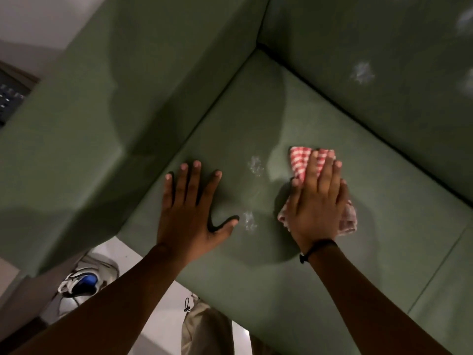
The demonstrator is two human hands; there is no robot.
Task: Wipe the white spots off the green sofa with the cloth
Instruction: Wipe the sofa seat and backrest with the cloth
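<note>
The green sofa (384,201) fills most of the view, seen from above its seat cushion. My right hand (318,201) lies flat on a red-and-white checked cloth (299,160), pressing it onto the seat. My left hand (192,208) rests flat on the seat with fingers spread, holding nothing. Between the hands are two white spots, one farther (255,165) and one nearer (249,221). More white spots mark the backrest, one (362,71) near the middle and others (465,21) at the right edge.
The sofa's armrest (89,124) rises at the left, the backrest (384,47) at the top right. A seam between cushions (435,265) runs at the right. Below the seat edge are a pale floor (158,324), a white-and-blue shoe (84,280) and my trouser leg (204,329).
</note>
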